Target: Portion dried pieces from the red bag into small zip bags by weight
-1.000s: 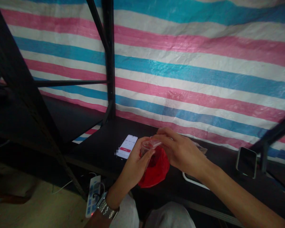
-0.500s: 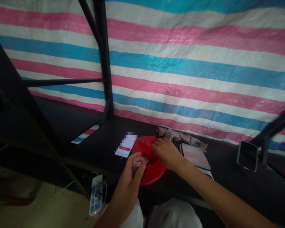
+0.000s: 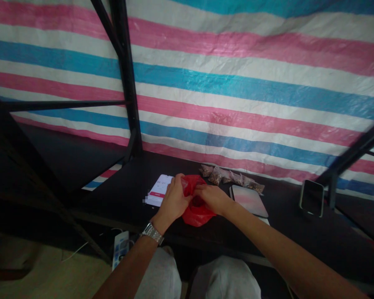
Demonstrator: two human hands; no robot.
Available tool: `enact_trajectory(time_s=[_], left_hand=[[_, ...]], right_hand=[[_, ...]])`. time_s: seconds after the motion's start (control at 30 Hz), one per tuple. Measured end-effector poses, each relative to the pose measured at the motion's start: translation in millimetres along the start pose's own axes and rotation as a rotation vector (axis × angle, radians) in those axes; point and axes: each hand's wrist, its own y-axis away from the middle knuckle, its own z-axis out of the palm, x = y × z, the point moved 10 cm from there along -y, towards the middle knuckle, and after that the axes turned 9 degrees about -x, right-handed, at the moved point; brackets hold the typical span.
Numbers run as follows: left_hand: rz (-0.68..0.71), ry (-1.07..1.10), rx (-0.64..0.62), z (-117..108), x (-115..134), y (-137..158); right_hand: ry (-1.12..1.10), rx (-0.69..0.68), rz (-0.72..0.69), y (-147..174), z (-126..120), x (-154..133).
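Note:
A red plastic bag (image 3: 198, 218) sits on the black table near its front edge, its mouth gaping upward with something dark inside. My left hand (image 3: 175, 198), with a metal watch on the wrist, is closed on the bag's left rim. Across from it, my right hand (image 3: 212, 197) has its curled fingers at the right side of the mouth, gripping the red plastic; the fingertips are partly hidden. Behind the bag lies a row of several small clear bags (image 3: 216, 176) with brownish bits in them. A lit phone (image 3: 158, 189) lies just left of my left hand.
Right of my right hand is a flat pinkish-grey pad (image 3: 248, 201) with white paper under it. A dark-screened phone (image 3: 311, 198) stands farther right. Black metal posts (image 3: 129, 83) frame a striped tarp (image 3: 237, 99). Below the table edge hangs a power strip (image 3: 120, 249).
My left hand has moved from in front of the red bag up to its left rim. The small clear bag it held is out of sight. The view has shifted slightly right.

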Motion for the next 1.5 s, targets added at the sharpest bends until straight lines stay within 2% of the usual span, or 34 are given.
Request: enact_trajectory(time_s=[0.13,0.3,0.47,0.73,0.9,1.07,1.3,1.5], left_hand=[[0.005,0.080,-0.044,13,-10,0],[-0.010,0.183,0.025,15,-11,6],[0.025,0.271,0.076,14,-3,17],[0.125,0.277,0.116,4,2,52],[0.198,0.256,0.200,-10,3,61],[0.142,0.294,0.217,-15,-4,58],[-0.015,0.457,0.124,-3,-19,55],[-0.106,0.594,0.109,-7,-19,50]], right_hand=[[-0.045,0.008,0.040,13,4,17],[-0.083,0.046,0.059,24,1,23],[-0.083,0.115,0.056,33,-12,17],[-0.034,0.098,0.143,42,-1,2],[-0.066,0.099,0.161,40,0,-9],[-0.082,0.081,0.182,36,8,-14],[-0.065,0.060,0.210,37,12,-12],[-0.066,0.063,0.225,35,10,-7]])
